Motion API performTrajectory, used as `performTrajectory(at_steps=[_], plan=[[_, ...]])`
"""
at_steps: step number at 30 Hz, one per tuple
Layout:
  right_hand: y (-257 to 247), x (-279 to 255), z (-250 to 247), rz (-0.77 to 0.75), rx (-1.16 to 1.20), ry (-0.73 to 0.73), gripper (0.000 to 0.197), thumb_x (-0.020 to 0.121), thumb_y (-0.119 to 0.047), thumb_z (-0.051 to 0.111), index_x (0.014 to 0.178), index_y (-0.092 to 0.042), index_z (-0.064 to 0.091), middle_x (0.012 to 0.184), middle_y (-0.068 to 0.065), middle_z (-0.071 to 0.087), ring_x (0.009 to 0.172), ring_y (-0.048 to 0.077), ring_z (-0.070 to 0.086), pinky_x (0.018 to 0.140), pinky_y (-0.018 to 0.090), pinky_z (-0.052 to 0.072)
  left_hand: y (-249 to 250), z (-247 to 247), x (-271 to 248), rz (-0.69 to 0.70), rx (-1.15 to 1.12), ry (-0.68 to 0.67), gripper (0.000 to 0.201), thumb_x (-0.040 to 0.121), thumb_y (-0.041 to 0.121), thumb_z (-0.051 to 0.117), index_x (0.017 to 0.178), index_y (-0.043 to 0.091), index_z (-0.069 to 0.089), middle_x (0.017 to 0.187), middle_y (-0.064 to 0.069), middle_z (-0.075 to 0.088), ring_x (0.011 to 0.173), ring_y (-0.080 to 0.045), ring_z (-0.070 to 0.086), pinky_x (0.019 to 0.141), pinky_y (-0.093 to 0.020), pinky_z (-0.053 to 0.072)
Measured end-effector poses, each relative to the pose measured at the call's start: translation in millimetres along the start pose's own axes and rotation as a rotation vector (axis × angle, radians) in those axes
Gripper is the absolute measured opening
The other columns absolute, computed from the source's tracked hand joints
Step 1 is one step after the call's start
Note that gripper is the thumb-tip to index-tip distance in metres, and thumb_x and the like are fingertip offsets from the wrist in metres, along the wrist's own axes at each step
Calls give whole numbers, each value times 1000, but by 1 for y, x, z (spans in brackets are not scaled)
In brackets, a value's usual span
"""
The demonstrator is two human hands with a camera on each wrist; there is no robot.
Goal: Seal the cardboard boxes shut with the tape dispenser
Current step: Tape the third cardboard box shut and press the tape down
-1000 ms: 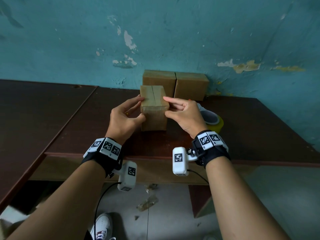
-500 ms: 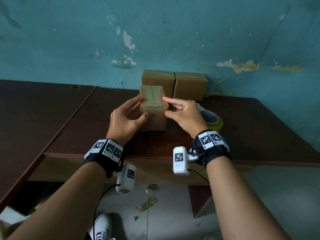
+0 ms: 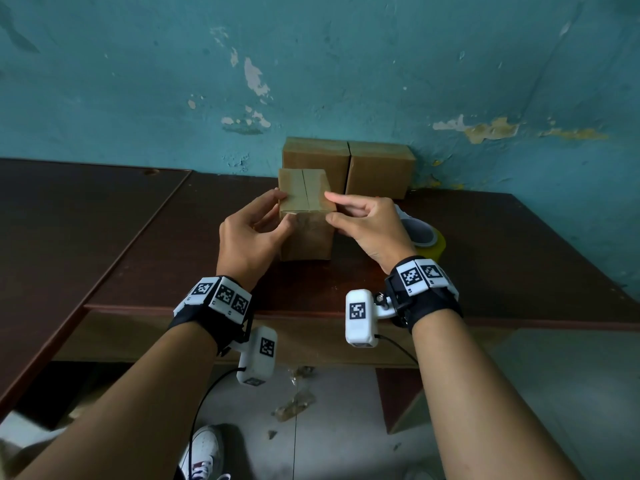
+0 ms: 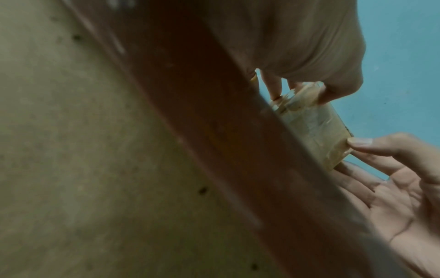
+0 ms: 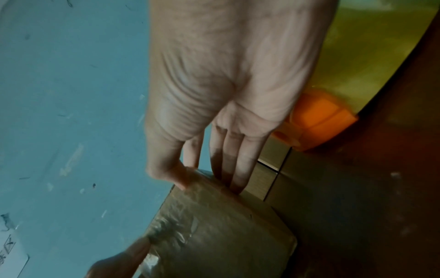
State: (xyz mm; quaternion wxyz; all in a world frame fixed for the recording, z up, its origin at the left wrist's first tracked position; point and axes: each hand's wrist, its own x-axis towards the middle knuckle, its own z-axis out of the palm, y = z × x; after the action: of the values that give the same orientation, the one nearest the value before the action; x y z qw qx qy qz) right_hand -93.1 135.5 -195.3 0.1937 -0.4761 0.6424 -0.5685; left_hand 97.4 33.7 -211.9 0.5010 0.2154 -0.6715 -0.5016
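1. Small brown cardboard box (image 3: 304, 216) standing upright on dark wooden table (image 3: 502, 244), near the front edge, just ahead of two similar brown boxes (image 3: 346, 164) against the far wall.
2. Left hand (image 3: 249, 237) grasping box's left side, thumb on near face; likely steadying.
3. Right hand (image 3: 367, 226) pinching right top edge, apparently pressing clear tape flat.
4. Yellow tape roll on orange dispenser (image 3: 426, 237) lying untouched, right of box.

Two brown cardboard boxes (image 3: 348, 166) block the dark wooden counter's (image 3: 145, 244) back edge; yellow tape roll (image 3: 427, 239) crowds the right side; counter's left half open.
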Motion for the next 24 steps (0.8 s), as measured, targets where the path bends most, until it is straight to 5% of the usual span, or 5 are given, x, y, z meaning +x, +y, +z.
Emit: performTrajectory(at_steps=[3,8,13,20,24], plan=[[0,0,-1,14,24,-18,48,74,-39,79,121,-46,77,131,-6,75,130,13,66,115,47,51,1,-1,0,-11,-12,-6,38,95,10,78,130,23,72,134,5,71,124,-4,67,96,-20,57],[-1,1,1,12,15,6,48,72,-47,82,120,-46,78,131,-7,75,129,14,67,112,47,53,2,3,-1,-24,-38,27,36,93,13,80,127,21,73,124,11,72,117,3,69,89,-13,56],[0,1,-1,21,33,-11,46,72,-43,81,118,-49,78,131,-7,75,129,12,67,114,46,52,-1,1,1,-31,-42,18,38,93,14,82,129,18,74,131,4,73,121,-5,69,94,-19,58],[-1,-2,-5,12,33,-25,47,83,-17,86,125,-36,78,136,-6,72,134,8,62,120,42,47,-1,-4,-3,-46,-46,-92,54,90,-1,80,139,15,66,125,21,68,123,5,65,99,-19,56],[0,-3,-7,15,22,-48,56,79,-13,87,128,-37,76,139,-5,71,135,8,61,119,42,47,-5,-6,-2,-49,-49,-130,62,87,-8,80,141,16,63,128,20,67,124,5,64,101,-20,55]])
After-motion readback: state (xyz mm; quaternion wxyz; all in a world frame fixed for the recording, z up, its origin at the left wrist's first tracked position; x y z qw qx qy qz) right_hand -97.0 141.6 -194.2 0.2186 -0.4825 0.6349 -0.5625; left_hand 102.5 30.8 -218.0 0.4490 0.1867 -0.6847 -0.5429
